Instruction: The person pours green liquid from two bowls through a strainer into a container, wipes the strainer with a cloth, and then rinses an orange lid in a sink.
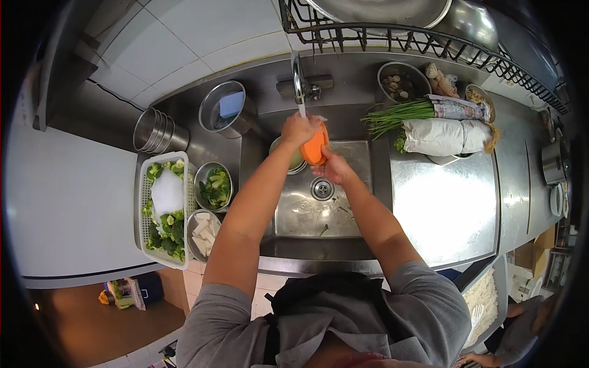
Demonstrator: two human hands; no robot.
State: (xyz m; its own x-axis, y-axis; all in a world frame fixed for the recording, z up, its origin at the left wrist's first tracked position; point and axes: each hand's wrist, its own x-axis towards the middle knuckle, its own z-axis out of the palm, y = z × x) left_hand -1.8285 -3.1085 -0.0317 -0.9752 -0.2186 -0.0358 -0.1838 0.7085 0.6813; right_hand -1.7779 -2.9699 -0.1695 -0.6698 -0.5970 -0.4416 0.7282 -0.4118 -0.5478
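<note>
Under the tap (299, 76), an orange oval thing (314, 146), like a shallow plastic dish, is tilted over the sink (294, 214). My left hand (299, 130) is closed at its upper edge, right in the running water, with its fingertips partly hidden. My right hand (333, 166) grips the lower edge, thumb on the orange face. Behind my left wrist a round pale-green bowl (278, 147) sits in the sink, mostly covered by my arm. The drain (322, 189) and a few green scraps lie below my hands.
Left of the sink stand a basket of broccoli (191, 211), a bowl of greens (215, 186), white blocks (204, 234), stacked steel pots (161, 130) and a pot with a blue block (230, 105). Wrapped green stalks (451, 136) lie right. Another person (521, 331) stands lower right.
</note>
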